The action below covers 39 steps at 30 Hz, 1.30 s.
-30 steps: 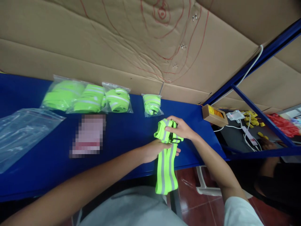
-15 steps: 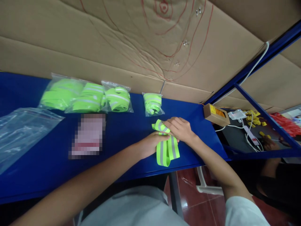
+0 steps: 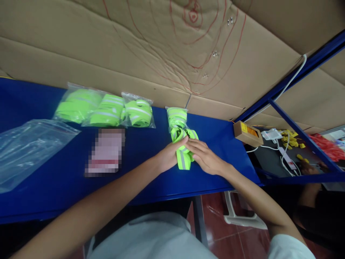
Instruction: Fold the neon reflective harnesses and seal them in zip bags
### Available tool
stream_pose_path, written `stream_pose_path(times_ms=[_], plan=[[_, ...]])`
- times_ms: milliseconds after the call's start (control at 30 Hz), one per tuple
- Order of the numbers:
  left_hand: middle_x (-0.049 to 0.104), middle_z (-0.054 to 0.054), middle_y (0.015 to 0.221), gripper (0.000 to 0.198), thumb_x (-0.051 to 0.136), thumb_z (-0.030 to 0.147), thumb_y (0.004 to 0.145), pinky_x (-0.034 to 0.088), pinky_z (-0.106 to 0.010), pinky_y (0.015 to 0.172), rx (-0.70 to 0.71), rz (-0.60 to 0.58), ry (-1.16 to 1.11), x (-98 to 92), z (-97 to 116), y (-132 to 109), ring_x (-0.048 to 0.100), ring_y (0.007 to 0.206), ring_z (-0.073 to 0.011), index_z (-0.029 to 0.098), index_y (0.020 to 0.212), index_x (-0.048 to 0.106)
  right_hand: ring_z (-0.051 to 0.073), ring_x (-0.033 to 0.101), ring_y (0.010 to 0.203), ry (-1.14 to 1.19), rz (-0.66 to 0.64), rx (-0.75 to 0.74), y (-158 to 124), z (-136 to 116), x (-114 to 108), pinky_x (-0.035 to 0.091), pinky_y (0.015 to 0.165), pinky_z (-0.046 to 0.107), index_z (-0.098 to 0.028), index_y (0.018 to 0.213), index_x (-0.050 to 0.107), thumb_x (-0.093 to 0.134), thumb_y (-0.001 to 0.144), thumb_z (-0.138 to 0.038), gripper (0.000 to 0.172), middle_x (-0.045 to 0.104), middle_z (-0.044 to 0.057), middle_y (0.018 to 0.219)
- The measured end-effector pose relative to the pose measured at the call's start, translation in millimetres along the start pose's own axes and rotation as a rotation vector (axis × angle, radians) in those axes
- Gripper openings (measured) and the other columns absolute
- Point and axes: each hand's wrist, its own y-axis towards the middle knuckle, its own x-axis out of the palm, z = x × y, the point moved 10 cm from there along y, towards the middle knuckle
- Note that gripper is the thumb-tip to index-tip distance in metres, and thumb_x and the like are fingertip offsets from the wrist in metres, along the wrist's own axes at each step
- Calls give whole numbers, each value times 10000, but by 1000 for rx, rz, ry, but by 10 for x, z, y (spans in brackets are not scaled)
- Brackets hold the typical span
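Observation:
Between my two hands is a neon-green reflective strap (image 3: 183,161) with a grey stripe, partly folded, one loop hanging toward me. My left hand (image 3: 172,154) holds its left side, thumb lying over the bundle. My right hand (image 3: 202,155) presses on it from the right with fingers together and fairly straight. Black parts show at the bundle's far end, beside a clear bag of rolled green strap (image 3: 177,117) that it partly overlaps in view. Some fingertips are hidden by the folds.
More bagged green straps (image 3: 107,109) line the back of the blue table (image 3: 145,183). A large clear plastic bag (image 3: 35,151) and a blurred-out flat item (image 3: 106,153) lie left. At right are a cardboard box (image 3: 246,133), a blue frame bar (image 3: 304,135) and another person's hand (image 3: 308,167).
Both hands have moved the strap slightly away from me, toward the single bag. The hanging loops are gathered shorter, and black parts now show. The view has shifted slightly.

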Motion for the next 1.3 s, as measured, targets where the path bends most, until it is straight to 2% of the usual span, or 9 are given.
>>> stream_pose_path(times_ms=[133,300,400,467,567,667,767,1100,1300], plan=[[768,-150,1113,369,875,274,786,572,-355,923,8,86,75,-129,37,-9,733,1016,-253,93,1084,753,235,450,1484,65,-36,-4,30,-169,43,380,1225,522,-239,1618,354,400,1091,-281,531,532,118,1548],[776,-105,1011,300,867,276,777,580,-335,839,35,156,26,-185,-6,3,731,883,-208,110,1002,758,229,608,1329,36,97,-64,78,-276,-197,484,1152,479,-230,1444,593,505,1053,-223,401,678,96,1376],[769,-83,1084,371,896,235,721,570,-357,887,55,185,10,-203,-7,-1,726,915,-209,145,1051,754,241,617,1293,-20,283,28,106,-100,-548,502,1124,482,-258,1385,633,585,1019,-259,369,684,98,1334],[767,-93,1103,463,924,195,671,562,-368,887,29,182,28,-193,-39,-20,726,917,-221,147,1099,753,282,542,1370,-20,334,134,170,122,-724,481,1134,513,-261,1475,549,696,953,-379,555,585,132,1456],[772,-121,1019,536,955,144,600,566,-386,823,-58,149,64,-147,-145,-67,728,856,-245,117,1097,757,285,599,1287,177,49,183,389,374,-545,544,1036,456,-256,1555,447,779,852,-535,826,566,133,1478],[770,-130,991,543,956,135,585,578,-417,793,-111,118,59,-107,-229,-94,735,829,-270,115,1087,749,220,710,992,308,-192,207,494,457,-283,577,859,342,-219,1371,633,728,885,-571,607,743,55,1153],[767,-126,976,488,920,151,637,583,-411,789,-109,120,10,-123,-245,-65,738,805,-265,112,1088,737,216,712,925,202,-85,215,541,460,-311,547,804,318,-199,1228,701,710,894,-592,516,763,49,1071],[671,-29,794,240,608,-37,640,526,-305,790,94,131,-294,-159,92,1,650,743,-151,128,806,662,259,634,950,-406,184,82,477,145,-300,465,827,386,-224,1351,666,466,1027,-588,527,745,107,1111],[660,-28,814,140,621,191,778,531,-301,809,194,118,-451,-105,439,-136,643,780,-158,156,896,687,331,566,1225,-434,191,-21,365,29,-66,451,1006,478,-191,1503,493,319,1005,-718,746,646,167,1340]])
